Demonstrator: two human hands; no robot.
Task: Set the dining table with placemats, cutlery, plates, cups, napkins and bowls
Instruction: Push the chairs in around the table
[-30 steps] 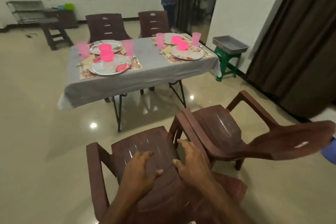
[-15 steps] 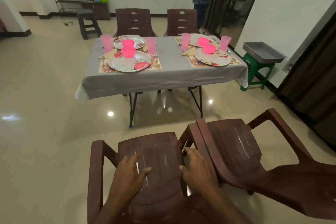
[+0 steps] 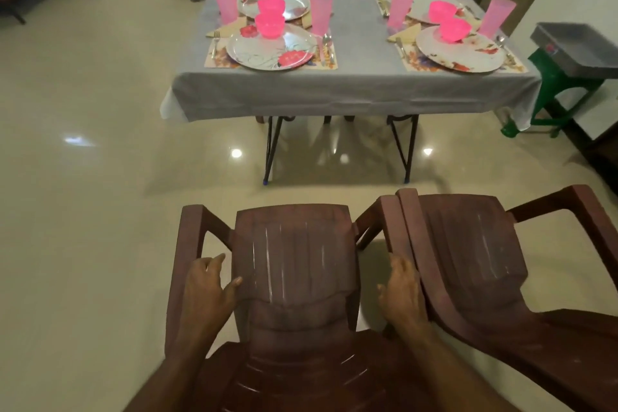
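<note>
At the near chair (image 3: 294, 264), the left hand (image 3: 207, 291) and right hand (image 3: 403, 298) curl around its seat edges; the tabletop (image 3: 354, 77) ahead looks fully set, so seating likely remains: push it in.

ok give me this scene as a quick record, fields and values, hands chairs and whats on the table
left hand: gripping left edge of the near chair
right hand: at that chair's right edge, against the second chair
near chairs: two, side by side, short of the table
table: grey cloth, four places laid
plates: four, floral, one at each place, e.g.
bowls: four pink, one on each plate, e.g.
cups: four pink, e.g.
far chairs: two, behind the table
green stool: right of the table, holds a grey tray
</note>
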